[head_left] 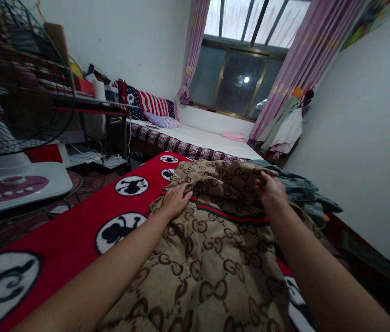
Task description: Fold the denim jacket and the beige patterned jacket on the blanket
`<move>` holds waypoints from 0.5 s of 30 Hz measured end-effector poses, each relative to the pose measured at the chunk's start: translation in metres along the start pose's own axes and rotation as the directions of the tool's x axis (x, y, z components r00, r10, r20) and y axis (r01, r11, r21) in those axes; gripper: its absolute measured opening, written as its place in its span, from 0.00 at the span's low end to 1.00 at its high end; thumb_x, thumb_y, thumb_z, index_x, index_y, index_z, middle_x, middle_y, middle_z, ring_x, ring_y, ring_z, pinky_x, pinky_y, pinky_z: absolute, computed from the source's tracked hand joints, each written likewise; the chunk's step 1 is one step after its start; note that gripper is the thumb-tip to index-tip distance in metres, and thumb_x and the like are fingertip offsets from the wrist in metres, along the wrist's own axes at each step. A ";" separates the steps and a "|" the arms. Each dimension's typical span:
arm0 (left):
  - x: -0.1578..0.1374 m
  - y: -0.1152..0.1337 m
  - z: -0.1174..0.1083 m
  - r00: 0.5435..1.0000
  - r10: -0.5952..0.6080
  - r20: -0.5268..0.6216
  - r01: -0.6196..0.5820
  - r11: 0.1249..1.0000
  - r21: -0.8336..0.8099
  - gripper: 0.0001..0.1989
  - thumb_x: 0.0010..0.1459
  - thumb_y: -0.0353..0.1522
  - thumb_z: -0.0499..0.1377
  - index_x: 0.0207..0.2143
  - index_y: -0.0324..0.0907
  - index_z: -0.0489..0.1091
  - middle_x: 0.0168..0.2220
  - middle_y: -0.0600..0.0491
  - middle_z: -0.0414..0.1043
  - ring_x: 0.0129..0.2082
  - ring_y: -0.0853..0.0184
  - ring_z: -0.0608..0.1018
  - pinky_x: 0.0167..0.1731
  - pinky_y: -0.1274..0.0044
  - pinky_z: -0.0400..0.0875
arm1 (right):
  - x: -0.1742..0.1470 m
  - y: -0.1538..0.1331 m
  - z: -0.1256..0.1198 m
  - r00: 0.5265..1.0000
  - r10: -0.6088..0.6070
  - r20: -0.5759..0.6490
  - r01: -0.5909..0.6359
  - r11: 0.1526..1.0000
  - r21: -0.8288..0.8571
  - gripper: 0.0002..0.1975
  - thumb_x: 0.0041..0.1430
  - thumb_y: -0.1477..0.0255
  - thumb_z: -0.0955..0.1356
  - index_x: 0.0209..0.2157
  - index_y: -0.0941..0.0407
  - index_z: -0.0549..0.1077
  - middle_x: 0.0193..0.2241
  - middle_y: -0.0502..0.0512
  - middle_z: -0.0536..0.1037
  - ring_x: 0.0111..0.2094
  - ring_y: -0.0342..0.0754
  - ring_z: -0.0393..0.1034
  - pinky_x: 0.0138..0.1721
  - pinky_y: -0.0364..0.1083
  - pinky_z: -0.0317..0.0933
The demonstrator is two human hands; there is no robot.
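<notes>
A tan garment (215, 258) with a brown interlocking-letter pattern and a green-and-red stripe lies spread out before me; its exact kind is unclear. My left hand (177, 203) rests on its left side near the stripe, fingers stretched and thumb apart. On the right, my right hand (271, 190) pinches the far part of the cloth and holds it slightly raised, making a shaded fold. Beneath the garment is a red blanket (77, 267) with white circles and dark figures. Beyond my right hand lies a pile of blue denim clothing (295, 186).
A fan (18, 182) stands close at left. Behind it, a cluttered desk (94, 102) holds a red flask (121, 91). A second bed (202, 136) with a white sheet runs under the window. Clothes (286, 131) hang by the right wall.
</notes>
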State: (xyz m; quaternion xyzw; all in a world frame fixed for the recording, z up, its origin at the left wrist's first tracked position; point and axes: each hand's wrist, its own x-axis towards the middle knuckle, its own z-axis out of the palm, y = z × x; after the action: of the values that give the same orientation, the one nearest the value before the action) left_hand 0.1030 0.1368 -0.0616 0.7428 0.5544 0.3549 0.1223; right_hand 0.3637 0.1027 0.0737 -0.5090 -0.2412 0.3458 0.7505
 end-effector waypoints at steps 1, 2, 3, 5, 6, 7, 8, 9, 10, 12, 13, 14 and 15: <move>0.003 -0.003 0.000 0.999 -0.018 -0.043 0.014 0.994 -0.104 0.23 0.63 0.37 0.52 0.58 0.40 0.64 0.57 0.43 0.69 0.57 0.56 0.70 0.58 0.65 0.61 | -0.008 -0.006 0.000 0.998 -0.050 0.038 0.049 0.999 0.024 0.05 0.57 0.79 0.66 0.31 0.55 0.66 0.24 0.42 0.73 0.17 0.38 0.70 0.14 0.35 0.61; 0.005 -0.006 0.001 0.995 -0.045 -0.089 0.023 0.971 -0.237 0.21 0.62 0.36 0.53 0.56 0.40 0.67 0.55 0.43 0.71 0.56 0.57 0.72 0.57 0.66 0.62 | -0.018 -0.013 0.000 0.992 -0.106 0.074 0.102 0.993 0.062 0.05 0.57 0.78 0.65 0.33 0.55 0.67 0.28 0.43 0.75 0.21 0.40 0.74 0.16 0.36 0.63; 0.008 -0.009 0.001 0.988 -0.082 -0.133 0.025 0.925 -0.379 0.19 0.60 0.35 0.54 0.53 0.40 0.69 0.53 0.43 0.72 0.55 0.57 0.72 0.57 0.66 0.63 | -0.028 -0.020 0.001 0.980 -0.169 0.105 0.157 0.981 0.114 0.05 0.57 0.78 0.65 0.35 0.54 0.67 0.31 0.44 0.76 0.25 0.42 0.76 0.18 0.37 0.65; 0.014 -0.014 0.003 0.968 -0.157 -0.195 0.007 0.796 -0.605 0.16 0.58 0.34 0.56 0.47 0.39 0.72 0.50 0.44 0.74 0.54 0.57 0.73 0.56 0.67 0.64 | -0.051 -0.036 0.004 0.944 -0.300 0.140 0.261 0.934 0.243 0.06 0.55 0.79 0.65 0.34 0.54 0.68 0.34 0.45 0.77 0.30 0.44 0.78 0.23 0.39 0.68; 0.016 -0.017 0.004 0.961 -0.184 -0.206 -0.003 0.739 -0.674 0.15 0.57 0.34 0.56 0.45 0.38 0.73 0.48 0.44 0.75 0.52 0.58 0.74 0.55 0.66 0.66 | -0.063 -0.044 0.006 0.918 -0.366 0.156 0.306 0.900 0.309 0.06 0.54 0.79 0.65 0.34 0.55 0.68 0.35 0.46 0.77 0.32 0.45 0.79 0.25 0.40 0.69; 0.018 -0.019 0.004 0.957 -0.203 -0.205 -0.006 0.698 -0.716 0.14 0.57 0.34 0.56 0.43 0.38 0.73 0.45 0.44 0.76 0.50 0.58 0.76 0.54 0.66 0.67 | -0.075 -0.051 0.007 0.886 -0.428 0.180 0.343 0.863 0.370 0.06 0.52 0.79 0.65 0.33 0.55 0.69 0.35 0.47 0.77 0.35 0.47 0.79 0.27 0.41 0.70; 0.019 -0.020 0.004 0.957 -0.210 -0.198 -0.005 0.673 -0.740 0.15 0.57 0.35 0.56 0.43 0.37 0.72 0.44 0.44 0.76 0.47 0.58 0.77 0.51 0.66 0.70 | -0.087 -0.057 0.008 0.851 -0.481 0.211 0.365 0.830 0.421 0.07 0.50 0.79 0.65 0.33 0.55 0.70 0.36 0.47 0.77 0.37 0.48 0.79 0.29 0.43 0.71; 0.020 -0.021 0.004 0.959 -0.211 -0.188 -0.004 0.656 -0.755 0.15 0.57 0.36 0.55 0.44 0.37 0.72 0.42 0.44 0.77 0.43 0.59 0.79 0.49 0.66 0.71 | -0.098 -0.062 0.008 0.816 -0.523 0.248 0.376 0.804 0.460 0.09 0.48 0.80 0.66 0.33 0.55 0.71 0.37 0.48 0.78 0.39 0.50 0.78 0.31 0.44 0.71; 0.021 -0.022 0.004 0.960 -0.214 -0.180 -0.004 0.634 -0.774 0.16 0.56 0.36 0.55 0.44 0.37 0.71 0.41 0.44 0.77 0.41 0.60 0.80 0.47 0.66 0.73 | -0.109 -0.066 0.007 0.787 -0.548 0.283 0.375 0.789 0.486 0.11 0.47 0.80 0.66 0.34 0.55 0.72 0.37 0.48 0.78 0.41 0.51 0.78 0.33 0.45 0.71; 0.021 -0.023 0.003 0.960 -0.221 -0.170 -0.007 0.593 -0.806 0.16 0.55 0.35 0.56 0.44 0.36 0.70 0.39 0.45 0.77 0.37 0.61 0.80 0.44 0.67 0.74 | -0.126 -0.069 0.002 0.749 -0.557 0.358 0.356 0.795 0.491 0.12 0.46 0.78 0.67 0.34 0.53 0.74 0.39 0.49 0.79 0.45 0.52 0.76 0.38 0.48 0.72; 0.022 -0.023 0.002 0.960 -0.225 -0.168 -0.009 0.575 -0.818 0.17 0.54 0.35 0.56 0.44 0.36 0.70 0.38 0.45 0.77 0.37 0.61 0.80 0.44 0.67 0.74 | -0.134 -0.067 -0.003 0.734 -0.556 0.389 0.355 0.803 0.478 0.11 0.47 0.77 0.67 0.34 0.52 0.75 0.41 0.49 0.79 0.48 0.53 0.74 0.42 0.50 0.71; 0.022 -0.023 0.001 0.959 -0.229 -0.167 -0.011 0.560 -0.829 0.16 0.54 0.35 0.56 0.44 0.36 0.69 0.37 0.45 0.77 0.36 0.62 0.81 0.43 0.67 0.74 | -0.141 -0.064 -0.009 0.721 -0.557 0.412 0.374 0.813 0.446 0.10 0.49 0.75 0.66 0.33 0.50 0.75 0.44 0.49 0.78 0.51 0.53 0.72 0.46 0.51 0.70; 0.022 -0.023 0.000 0.958 -0.234 -0.168 -0.013 0.547 -0.837 0.16 0.55 0.35 0.55 0.44 0.36 0.69 0.36 0.45 0.77 0.35 0.62 0.81 0.43 0.67 0.74 | -0.149 -0.058 -0.018 0.704 -0.553 0.445 0.423 0.830 0.362 0.09 0.52 0.71 0.65 0.34 0.48 0.75 0.47 0.49 0.77 0.54 0.53 0.70 0.49 0.53 0.68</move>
State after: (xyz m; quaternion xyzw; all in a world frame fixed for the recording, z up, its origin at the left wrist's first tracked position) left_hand 0.0886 0.1646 -0.0660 0.5067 0.3778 0.6596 0.4067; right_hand 0.2963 -0.0356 0.1198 -0.2180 -0.5240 0.2859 0.7721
